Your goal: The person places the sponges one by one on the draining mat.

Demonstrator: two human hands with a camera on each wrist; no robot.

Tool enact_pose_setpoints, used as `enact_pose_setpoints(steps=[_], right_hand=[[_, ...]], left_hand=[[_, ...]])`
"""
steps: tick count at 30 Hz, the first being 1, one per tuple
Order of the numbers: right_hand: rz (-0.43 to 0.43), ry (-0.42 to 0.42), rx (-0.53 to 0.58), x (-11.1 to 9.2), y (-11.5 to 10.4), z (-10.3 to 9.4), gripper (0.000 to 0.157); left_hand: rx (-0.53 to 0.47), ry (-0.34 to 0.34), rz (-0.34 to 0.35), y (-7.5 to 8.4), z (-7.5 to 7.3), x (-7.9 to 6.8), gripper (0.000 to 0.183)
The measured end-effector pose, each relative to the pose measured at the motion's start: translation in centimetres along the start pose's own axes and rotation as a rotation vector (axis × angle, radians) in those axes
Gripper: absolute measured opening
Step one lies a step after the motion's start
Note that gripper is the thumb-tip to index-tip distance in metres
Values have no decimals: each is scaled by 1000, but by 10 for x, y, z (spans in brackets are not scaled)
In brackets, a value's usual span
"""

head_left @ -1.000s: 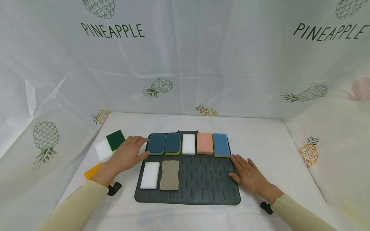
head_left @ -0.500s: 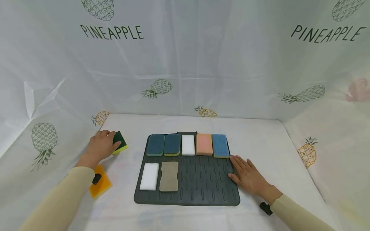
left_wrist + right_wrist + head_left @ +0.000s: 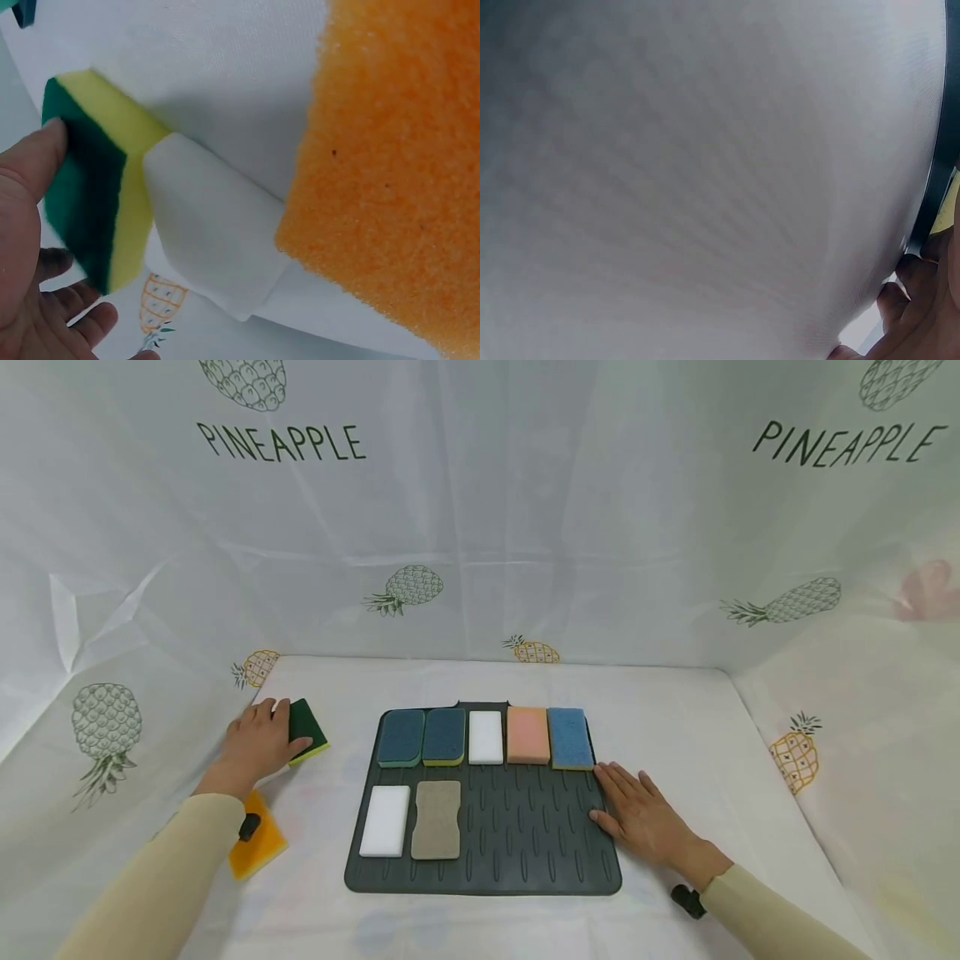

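My left hand [image 3: 251,743] is at the left of the table, thumb and index finger at opposite edges of a green-and-yellow scouring sponge [image 3: 306,728]. In the left wrist view the thumb lies on its green face [image 3: 86,195], and the other fingertips stay apart from it. A white sponge [image 3: 214,217] beside it is hidden under the hand in the head view. An orange sponge [image 3: 258,843] lies below the left wrist. My right hand [image 3: 648,814] rests flat with straight fingers at the right edge of a dark ridged mat [image 3: 525,877].
On the mat's back row lie two dark blue sponges [image 3: 401,737], a white one [image 3: 486,737], a peach one [image 3: 528,735] and a blue one [image 3: 571,737]. In front lie another white sponge [image 3: 386,821] and a grey-brown one [image 3: 437,819]. White pineapple-print cloth [image 3: 637,568] surrounds the table.
My left hand has moved left from the mat's upper left corner to the green-and-yellow scouring sponge, uncovering more of the orange sponge. My right hand has stayed in place.
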State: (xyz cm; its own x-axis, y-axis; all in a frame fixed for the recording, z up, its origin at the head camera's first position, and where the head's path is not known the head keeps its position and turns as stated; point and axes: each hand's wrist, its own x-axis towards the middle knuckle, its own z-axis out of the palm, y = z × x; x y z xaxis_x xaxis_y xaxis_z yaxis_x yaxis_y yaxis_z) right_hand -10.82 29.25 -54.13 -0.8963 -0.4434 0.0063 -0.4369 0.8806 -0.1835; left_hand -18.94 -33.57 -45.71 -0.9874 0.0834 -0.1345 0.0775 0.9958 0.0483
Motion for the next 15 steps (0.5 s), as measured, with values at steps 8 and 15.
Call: enact_pose_setpoints(steps=[8, 15], right_hand=[[-3, 2, 4, 0, -1, -2, 76], [2, -2, 13, 0, -2, -2, 75]], left_hand=[[4, 111, -4, 8, 2, -5, 94], [52, 302, 11, 16, 12, -10, 81]])
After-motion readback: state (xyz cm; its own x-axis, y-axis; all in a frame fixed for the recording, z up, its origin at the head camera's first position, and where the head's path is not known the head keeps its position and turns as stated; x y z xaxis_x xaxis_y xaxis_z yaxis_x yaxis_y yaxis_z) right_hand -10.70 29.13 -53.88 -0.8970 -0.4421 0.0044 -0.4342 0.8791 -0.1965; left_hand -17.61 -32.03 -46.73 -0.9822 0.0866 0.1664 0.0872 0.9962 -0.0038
